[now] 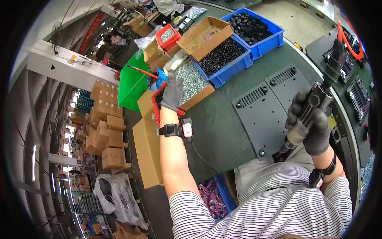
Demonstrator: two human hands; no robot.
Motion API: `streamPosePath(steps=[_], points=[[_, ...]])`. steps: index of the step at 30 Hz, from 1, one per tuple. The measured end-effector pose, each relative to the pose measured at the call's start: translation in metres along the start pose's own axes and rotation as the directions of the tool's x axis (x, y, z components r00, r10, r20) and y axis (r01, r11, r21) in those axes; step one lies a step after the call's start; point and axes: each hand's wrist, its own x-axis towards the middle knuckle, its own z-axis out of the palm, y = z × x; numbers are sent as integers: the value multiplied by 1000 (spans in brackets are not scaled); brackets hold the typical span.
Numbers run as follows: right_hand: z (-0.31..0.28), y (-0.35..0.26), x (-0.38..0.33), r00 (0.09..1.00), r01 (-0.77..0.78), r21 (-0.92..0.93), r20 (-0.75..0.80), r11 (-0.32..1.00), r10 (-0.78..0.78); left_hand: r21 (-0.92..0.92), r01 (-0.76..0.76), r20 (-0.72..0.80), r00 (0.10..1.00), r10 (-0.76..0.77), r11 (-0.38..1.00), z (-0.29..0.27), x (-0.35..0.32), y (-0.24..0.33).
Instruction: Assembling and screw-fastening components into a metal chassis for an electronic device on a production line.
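My left hand [171, 95], in a dark grey glove, reaches over the edge of a cardboard box of silver screws [190, 81]. Its fingers look stretched out, though the tips are partly lost against the screws. Beneath that wrist sits a red bin [157, 108] with dark contents. In a dark glove, my right hand [319, 133] is closed around a black and grey power screwdriver [298, 133], its tip pointing down toward my lap. Left of the tool lie two dark grey panels [262, 119] side by side, with vent slots and round black feet.
Blue bins of small black parts [221, 57] and black caps [250, 28] stand at the back. A green bin [133, 83] and a blue container with a red-handled tool [160, 77] are at left. Purple parts [213, 197] fill a low bin near me. More units [358, 97] lie at right.
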Motion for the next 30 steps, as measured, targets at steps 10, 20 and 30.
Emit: streamPosePath(steps=[10, 20, 30], points=[[-6, -6, 24, 998, -47, 47, 51, 998, 45, -51, -308, 469, 832, 295, 950, 81, -88, 12], [-9, 7, 31, 953, -201, 113, 252, 973, 168, 647, -507, 648, 760, -60, 569, 174, -214, 20], [-26, 22, 27, 514, -749, -388, 172, 537, 841, 612, -767, 728, 452, 515, -193, 154, -187, -19]])
